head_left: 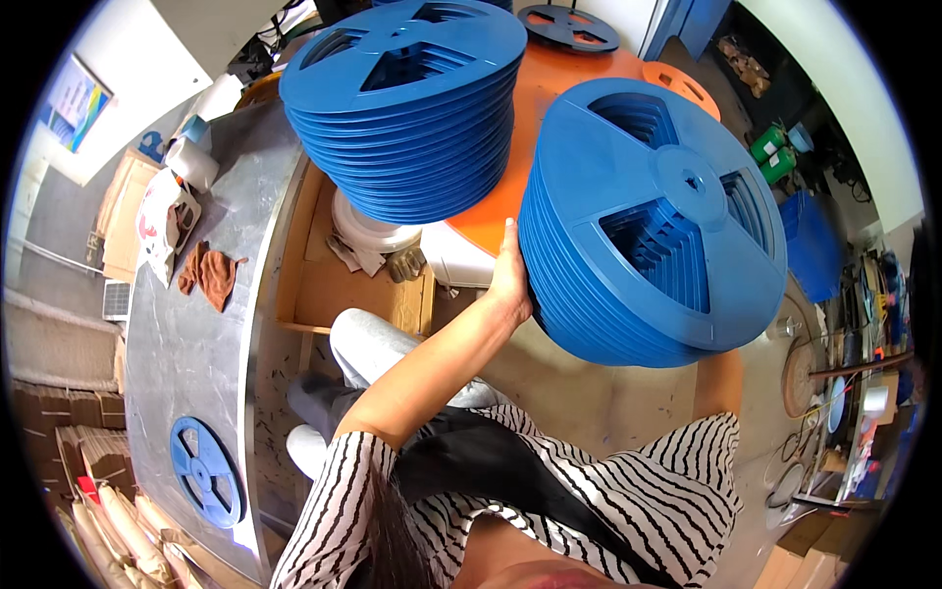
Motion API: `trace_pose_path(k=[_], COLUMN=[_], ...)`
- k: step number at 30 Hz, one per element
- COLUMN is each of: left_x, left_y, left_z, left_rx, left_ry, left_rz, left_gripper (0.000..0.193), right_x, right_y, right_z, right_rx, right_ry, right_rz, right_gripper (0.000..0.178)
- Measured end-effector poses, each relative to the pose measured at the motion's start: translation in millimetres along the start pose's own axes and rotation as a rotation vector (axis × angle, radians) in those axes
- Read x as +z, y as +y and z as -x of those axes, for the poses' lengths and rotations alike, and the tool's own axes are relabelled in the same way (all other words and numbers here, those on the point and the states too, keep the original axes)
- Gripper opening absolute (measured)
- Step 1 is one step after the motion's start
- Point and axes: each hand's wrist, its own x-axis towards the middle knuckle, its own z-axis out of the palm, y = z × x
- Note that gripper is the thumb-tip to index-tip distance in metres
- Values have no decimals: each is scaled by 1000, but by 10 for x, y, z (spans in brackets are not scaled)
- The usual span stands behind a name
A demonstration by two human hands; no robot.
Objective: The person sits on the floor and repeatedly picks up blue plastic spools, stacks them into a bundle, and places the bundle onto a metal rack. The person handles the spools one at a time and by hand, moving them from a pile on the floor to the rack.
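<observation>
A tall stack of blue plastic reels (628, 211) is held up in front of me, tilted, its top reel showing three window cut-outs and a small hub hole. My left hand (509, 278) presses against the left side of this stack, thumb pointing up along the reel edges. The right forearm reaches up beneath the stack's lower right, and that hand is hidden behind the reels. To the left, a second stack of blue reels (402, 128) rests at the edge of an orange round surface (525, 98). Both stacks are close together but apart.
A grey worktop (196, 334) on the left bears a brown cloth (209, 276) and a single blue reel (206, 472). Below it is an open wooden drawer (368, 299). A black reel (569, 28) and an orange reel (680, 88) lie at the back. Shelving stands far right.
</observation>
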Motion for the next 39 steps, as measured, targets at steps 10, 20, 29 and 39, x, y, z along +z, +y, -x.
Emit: trace_pose_path(k=[10,20,29,39], left_x=[-433,-1113,-2189,-3703], left_y=[-139,-117,379,1207], left_z=[147,1368,2634,3873], left_rx=[99,288,699,1063], left_ry=[-11,154,368,660], left_rz=[129,237,406,462], left_gripper=[63,56,45,40], right_x=[-242,154,1778,3912], right_y=[-193,-460,10,1333], right_z=[958,2203,3282,4901], right_rx=[-73,-100,26,272], right_ry=[-106,-461,-988,-1464], right_rz=[-62,26,91,162], right_gripper=[26,26,26,26])
